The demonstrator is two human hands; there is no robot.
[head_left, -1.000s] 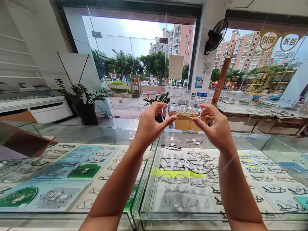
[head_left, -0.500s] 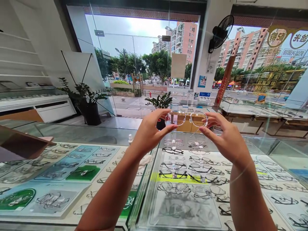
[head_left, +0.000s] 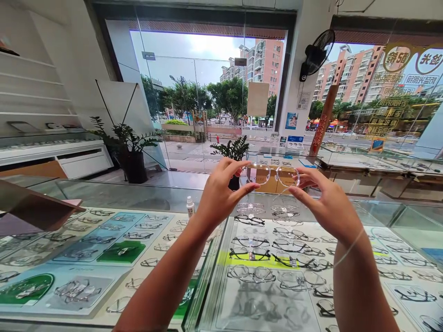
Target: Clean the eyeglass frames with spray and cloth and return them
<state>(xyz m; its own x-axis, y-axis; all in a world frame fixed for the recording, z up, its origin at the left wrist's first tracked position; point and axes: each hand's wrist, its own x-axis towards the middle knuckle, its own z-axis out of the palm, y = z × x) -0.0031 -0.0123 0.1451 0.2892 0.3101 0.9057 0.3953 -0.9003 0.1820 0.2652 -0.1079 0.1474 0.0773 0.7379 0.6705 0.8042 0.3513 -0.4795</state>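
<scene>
Spectacles held up above a shop counter. The left hand [head_left: 223,184] and the right hand [head_left: 323,196], apart from each other, each pinch one end of a pair of spectacles with clear round lenses and a thin pale rim [head_left: 272,169], thumb below and fingers above. The spectacles hang in the air beyond rows of frames in a glass display counter [head_left: 209,276]. Compared with one second earlier, they sit slightly lower and farther right; the background has shifted too, so part may be camera movement. The two-handed grip is unchanged, which suggests steady handling. Writing: yellow spectacles-shaped window lettering [head_left: 398,57] appears mirrored, reading 验光 and 配镜; the smaller lines are not securely legible, nor is any brand on the held pair.
</scene>
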